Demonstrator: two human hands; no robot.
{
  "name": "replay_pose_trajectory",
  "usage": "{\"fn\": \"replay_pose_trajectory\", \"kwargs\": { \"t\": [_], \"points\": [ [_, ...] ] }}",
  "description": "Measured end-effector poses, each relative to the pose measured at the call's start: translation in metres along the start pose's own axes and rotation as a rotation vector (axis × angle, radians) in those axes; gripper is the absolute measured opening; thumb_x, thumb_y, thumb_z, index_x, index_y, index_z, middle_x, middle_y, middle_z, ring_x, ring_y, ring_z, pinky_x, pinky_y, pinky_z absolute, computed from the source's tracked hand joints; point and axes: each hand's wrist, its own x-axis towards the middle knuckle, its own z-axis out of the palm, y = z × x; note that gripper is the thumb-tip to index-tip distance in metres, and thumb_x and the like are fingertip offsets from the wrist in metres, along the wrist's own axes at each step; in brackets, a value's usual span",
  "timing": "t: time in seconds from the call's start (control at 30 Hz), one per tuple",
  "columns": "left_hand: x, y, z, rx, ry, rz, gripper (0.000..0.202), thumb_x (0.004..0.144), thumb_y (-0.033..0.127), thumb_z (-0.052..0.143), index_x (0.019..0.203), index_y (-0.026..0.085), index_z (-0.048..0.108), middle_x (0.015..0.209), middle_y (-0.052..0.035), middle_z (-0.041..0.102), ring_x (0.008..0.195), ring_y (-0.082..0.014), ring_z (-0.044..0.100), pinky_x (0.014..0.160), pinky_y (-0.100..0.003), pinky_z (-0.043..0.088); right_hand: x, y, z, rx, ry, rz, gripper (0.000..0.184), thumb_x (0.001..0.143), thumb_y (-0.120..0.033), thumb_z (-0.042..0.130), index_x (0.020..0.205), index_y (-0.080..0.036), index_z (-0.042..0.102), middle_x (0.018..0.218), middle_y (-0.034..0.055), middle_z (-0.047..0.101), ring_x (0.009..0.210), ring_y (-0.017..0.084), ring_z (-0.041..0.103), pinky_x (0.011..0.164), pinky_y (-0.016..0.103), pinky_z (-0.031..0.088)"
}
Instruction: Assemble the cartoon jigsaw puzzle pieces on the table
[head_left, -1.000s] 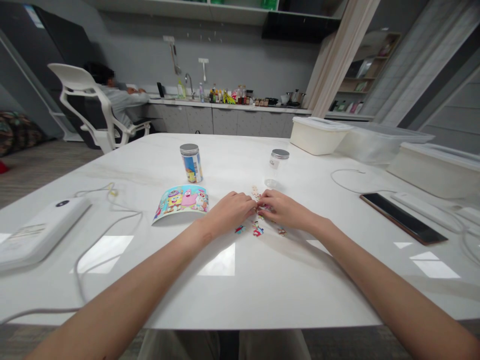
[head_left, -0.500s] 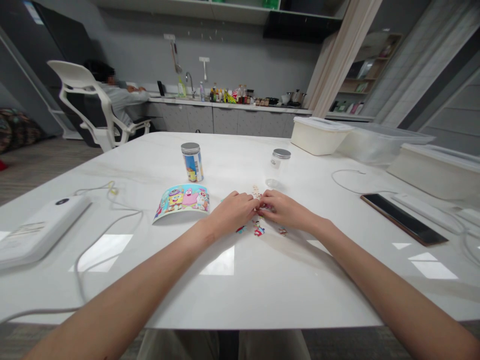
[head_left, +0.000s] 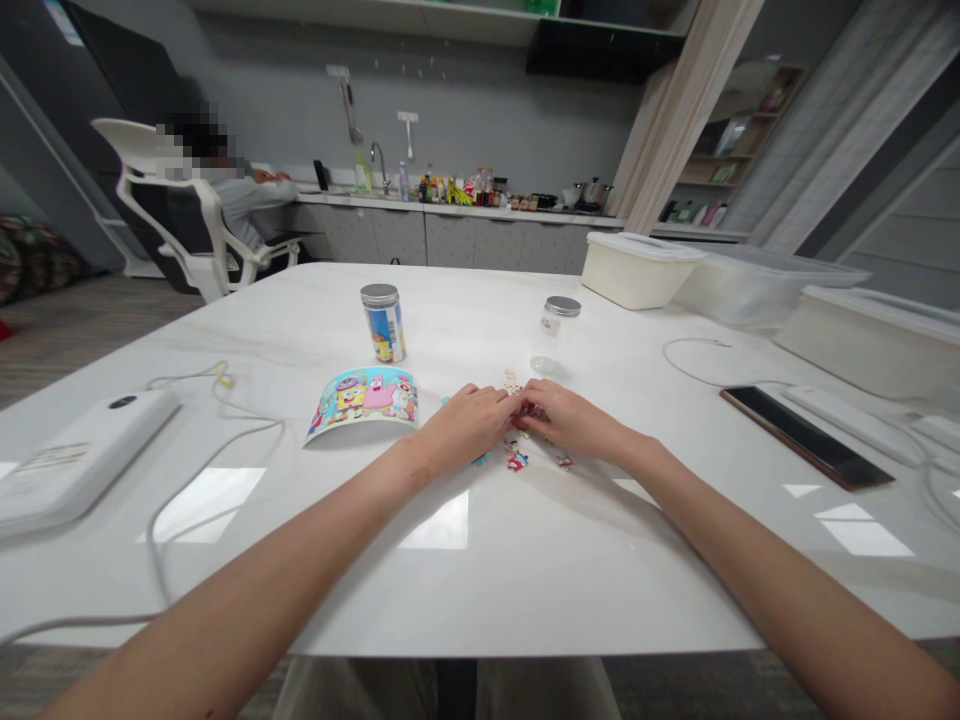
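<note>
Head view: left hand (head_left: 463, 427) and right hand (head_left: 574, 421) half-curled, hold unclear, over loose jigsaw pieces (head_left: 516, 458); a careless nudge could scatter them.

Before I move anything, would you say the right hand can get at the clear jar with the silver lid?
Probably yes: the right hand sits just in front of the clear jar, with nothing standing between them; only small puzzle pieces lie nearby, off to one side.

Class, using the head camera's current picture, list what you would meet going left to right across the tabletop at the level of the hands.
white plastic device, SpongeBob picture card, left hand, right hand, smartphone
</note>
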Motion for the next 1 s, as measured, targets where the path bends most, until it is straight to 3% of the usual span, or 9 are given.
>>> {"fn": "replay_pose_trajectory", "kwargs": {
  "t": [0.27, 0.4, 0.53, 0.87, 1.0],
  "points": [
    [0.0, 0.001, -0.01, -0.035, -0.016, -0.014, 0.005, 0.097, 0.019, 0.05, 0.101, 0.017, 0.051, 0.105, -0.0065, 0.065, 0.097, -0.0216, 0.061, 0.078, -0.033, 0.041, 0.0, -0.003, -0.001, 0.003, 0.022, 0.008, 0.005, 0.088, -0.02, 0.053, 0.085, -0.018, 0.056, 0.088, 0.005, 0.058, 0.082, 0.019, 0.054, 0.074, 0.031, 0.044],
    [0.001, 0.0, -0.01, -0.089, 0.006, -0.024, 0.004, 0.095, 0.016, 0.05, 0.098, 0.018, 0.052, 0.101, -0.0048, 0.066, 0.093, -0.0195, 0.062, 0.077, -0.031, 0.041, 0.0, -0.003, 0.0, 0.03, 0.05, -0.055, 0.004, 0.087, -0.017, 0.052, 0.086, -0.019, 0.056, 0.089, 0.0048, 0.06, 0.083, 0.018, 0.055, 0.073, 0.031, 0.045],
    [0.001, -0.002, -0.007, -0.147, 0.023, 0.003, 0.009, 0.097, 0.014, 0.046, 0.096, 0.018, 0.054, 0.094, -0.0018, 0.068, 0.088, -0.0167, 0.064, 0.079, -0.031, 0.041, 0.0, -0.002, 0.001, 0.017, 0.064, -0.144, 0.006, 0.085, -0.015, 0.055, 0.084, -0.018, 0.059, 0.085, 0.0047, 0.061, 0.083, 0.019, 0.056, 0.075, 0.032, 0.046],
    [-0.002, -0.016, -0.01, -0.092, -0.057, 0.13, 0.025, 0.095, 0.014, 0.045, 0.088, 0.019, 0.068, 0.097, -0.0025, 0.072, 0.093, -0.0145, 0.063, 0.084, -0.029, 0.037, -0.002, -0.002, -0.004, -0.027, 0.026, -0.163, 0.015, 0.087, -0.017, 0.058, 0.085, -0.021, 0.073, 0.09, 0.0067, 0.066, 0.087, 0.021, 0.06, 0.078, 0.035, 0.05],
    [-0.003, -0.019, -0.012, 0.025, -0.057, 0.115, 0.024, 0.093, 0.01, 0.045, 0.089, 0.018, 0.067, 0.096, -0.0031, 0.071, 0.092, -0.0166, 0.063, 0.082, -0.03, 0.038, -0.001, 0.003, -0.005, -0.102, 0.156, -0.098, 0.021, 0.089, -0.016, 0.051, 0.099, -0.019, 0.07, 0.099, 0.0101, 0.066, 0.095, 0.024, 0.062, 0.083, 0.039, 0.051]
  ]
}}
